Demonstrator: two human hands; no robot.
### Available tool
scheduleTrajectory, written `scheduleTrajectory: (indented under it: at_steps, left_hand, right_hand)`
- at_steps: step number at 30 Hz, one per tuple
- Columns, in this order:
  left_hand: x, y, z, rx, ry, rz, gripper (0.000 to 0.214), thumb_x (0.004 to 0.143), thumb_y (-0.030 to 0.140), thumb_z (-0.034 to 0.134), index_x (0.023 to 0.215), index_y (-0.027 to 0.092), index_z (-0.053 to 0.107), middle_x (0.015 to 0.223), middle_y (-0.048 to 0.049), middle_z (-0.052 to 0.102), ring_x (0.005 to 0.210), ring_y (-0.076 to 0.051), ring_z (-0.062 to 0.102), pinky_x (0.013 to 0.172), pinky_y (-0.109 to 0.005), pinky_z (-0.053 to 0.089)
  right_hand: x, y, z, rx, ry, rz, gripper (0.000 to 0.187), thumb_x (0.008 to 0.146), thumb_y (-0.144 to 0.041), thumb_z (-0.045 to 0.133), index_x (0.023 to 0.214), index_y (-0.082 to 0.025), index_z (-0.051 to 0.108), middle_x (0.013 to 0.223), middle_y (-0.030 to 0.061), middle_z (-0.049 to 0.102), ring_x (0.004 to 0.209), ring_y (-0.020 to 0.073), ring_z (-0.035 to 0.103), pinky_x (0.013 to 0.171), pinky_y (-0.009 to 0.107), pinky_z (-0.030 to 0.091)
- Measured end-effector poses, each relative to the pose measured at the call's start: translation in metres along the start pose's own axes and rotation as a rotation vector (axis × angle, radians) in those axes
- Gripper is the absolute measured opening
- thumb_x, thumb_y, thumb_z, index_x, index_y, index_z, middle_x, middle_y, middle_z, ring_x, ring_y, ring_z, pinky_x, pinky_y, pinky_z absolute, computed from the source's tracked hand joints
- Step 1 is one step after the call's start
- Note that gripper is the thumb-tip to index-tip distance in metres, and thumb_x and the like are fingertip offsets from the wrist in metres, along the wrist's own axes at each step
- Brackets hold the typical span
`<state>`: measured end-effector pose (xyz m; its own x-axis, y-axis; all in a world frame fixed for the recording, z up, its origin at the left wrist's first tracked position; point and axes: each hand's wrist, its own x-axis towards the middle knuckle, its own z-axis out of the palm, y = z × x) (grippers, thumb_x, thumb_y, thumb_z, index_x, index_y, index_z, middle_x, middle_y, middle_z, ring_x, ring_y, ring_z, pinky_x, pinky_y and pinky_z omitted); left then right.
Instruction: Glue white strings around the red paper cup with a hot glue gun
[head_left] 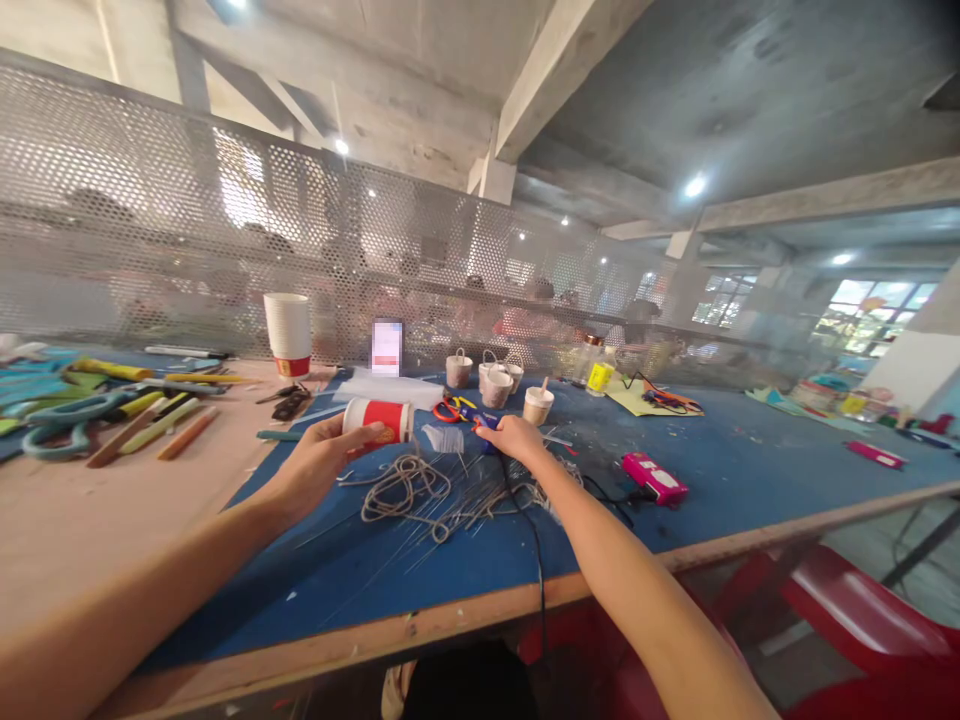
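Observation:
My left hand (349, 437) is wrapped round a red and white paper cup (388, 420), which lies on its side in the air above the table. My right hand (514, 438) grips a blue glue gun (480, 415), its nozzle end towards the cup but apart from it. A black cord (538, 545) runs down from that hand over the table's front edge. Below both hands lie a loose coil of grey cord (405, 490) and several thin wires (427, 530). Scissors with orange and yellow handles (450, 408) rest just behind the glue gun.
Stacked paper cups (289, 330), a phone (387, 347) and several small cord-wrapped cups (495, 385) stand along the back, before a perforated metal screen (300, 220). Scissors (60, 420) and wooden-handled tools lie left. A pink box (654, 478) lies right; red chairs (862, 610) stand in front.

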<state>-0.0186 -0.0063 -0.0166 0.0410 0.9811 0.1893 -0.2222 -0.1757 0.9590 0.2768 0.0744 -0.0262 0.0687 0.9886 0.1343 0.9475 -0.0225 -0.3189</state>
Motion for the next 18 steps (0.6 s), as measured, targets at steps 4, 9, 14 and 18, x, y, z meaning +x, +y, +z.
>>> scheduleTrajectory:
  at_steps: [4,9,14,18]
  left_hand:
    - [0.001,-0.001,-0.001,-0.015,0.012,-0.012,0.030,0.064,0.035,0.092,0.086,0.017,0.081,0.091,-0.0064,0.084,0.086,-0.021,0.073,0.086,-0.031,0.056]
    - [-0.001,0.002,-0.001,-0.031,0.001,-0.014,0.028,0.064,0.035,0.092,0.084,0.018,0.081,0.088,-0.0048,0.083,0.083,-0.020,0.073,0.084,-0.029,0.056]
    - [-0.003,0.004,0.002,-0.027,0.010,-0.021,0.025,0.065,0.034,0.091,0.082,0.018,0.082,0.088,-0.0066,0.083,0.085,-0.022,0.074,0.085,-0.030,0.056]
    - [-0.003,0.003,0.001,-0.032,0.001,-0.054,0.028,0.067,0.034,0.091,0.087,0.017,0.082,0.093,-0.0083,0.084,0.088,-0.022,0.074,0.087,-0.030,0.056]
  right_hand:
    - [0.005,0.004,0.000,0.124,0.017,0.057,0.042,0.081,-0.057,0.070,0.065,-0.018,0.069,0.078,0.0133,0.074,0.087,0.0303,0.073,0.066,0.030,0.044]
    - [-0.001,0.007,-0.008,0.406,0.078,0.012,0.034,0.084,-0.047,0.066,0.068,-0.017,0.066,0.065,0.0051,0.066,0.072,0.0209,0.067,0.061,0.025,0.043]
    - [-0.017,-0.012,-0.014,0.738,0.105,-0.140,0.045,0.093,-0.057,0.049,0.100,-0.017,0.066,0.083,0.0029,0.069,0.072,0.0147,0.064,0.060,0.023,0.049]
    - [-0.038,-0.032,-0.020,1.157,0.033,-0.330,0.044,0.084,-0.062,0.065,0.091,-0.019,0.063,0.076,0.0002,0.063,0.067,0.0139,0.060,0.058,0.024,0.050]
